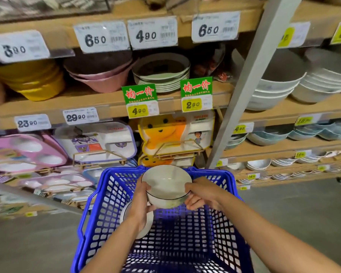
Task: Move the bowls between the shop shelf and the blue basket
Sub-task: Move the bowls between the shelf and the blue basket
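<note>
A white bowl with a thin dark rim (165,182) hangs above the blue basket (110,194), held from both sides. My left hand (143,196) grips its left side and my right hand (200,193) grips its right side, fingers curled under the bowl. A second white bowl (126,213) lies inside the basket at the left, partly hidden by my left forearm. More white bowls (272,91) stand stacked on the shop shelf at the right.
Wooden shelves with price tags fill the view ahead. Yellow bowls (32,79), pink bowls (100,75) and green plates (161,75) sit on the upper shelf. Children's divided trays (95,142) stand below. A grey upright post (250,79) divides the shelving. Grey floor surrounds the basket.
</note>
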`<state>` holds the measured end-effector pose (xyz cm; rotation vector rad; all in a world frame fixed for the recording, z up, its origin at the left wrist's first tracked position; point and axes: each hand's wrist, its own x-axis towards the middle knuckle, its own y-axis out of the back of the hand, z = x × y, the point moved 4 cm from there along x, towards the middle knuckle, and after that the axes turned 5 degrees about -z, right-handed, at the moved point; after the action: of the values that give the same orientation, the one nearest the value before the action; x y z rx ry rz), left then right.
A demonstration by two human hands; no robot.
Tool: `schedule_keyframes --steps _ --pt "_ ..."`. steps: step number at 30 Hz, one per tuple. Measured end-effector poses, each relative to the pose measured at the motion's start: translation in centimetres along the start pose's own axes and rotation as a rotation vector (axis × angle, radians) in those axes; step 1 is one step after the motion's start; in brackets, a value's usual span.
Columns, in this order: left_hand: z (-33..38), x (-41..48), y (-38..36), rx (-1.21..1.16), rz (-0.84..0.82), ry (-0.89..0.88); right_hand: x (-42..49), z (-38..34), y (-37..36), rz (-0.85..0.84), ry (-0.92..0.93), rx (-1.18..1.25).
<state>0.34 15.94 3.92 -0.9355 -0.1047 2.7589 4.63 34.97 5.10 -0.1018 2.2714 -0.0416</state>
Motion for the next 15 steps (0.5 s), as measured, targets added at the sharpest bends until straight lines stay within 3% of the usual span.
schedule_keyframes --steps 6,15 --pt "3.2 -2.6 0.1 -0.019 0.052 -0.084 -2.7 -2.3 0.0 -0.025 0.087 -0.055" --pt "10.0 -7.6 -1.9 -0.072 -0.146 -0.136 -9.2 -5.6 -1.8 -0.015 0.46 0.524"
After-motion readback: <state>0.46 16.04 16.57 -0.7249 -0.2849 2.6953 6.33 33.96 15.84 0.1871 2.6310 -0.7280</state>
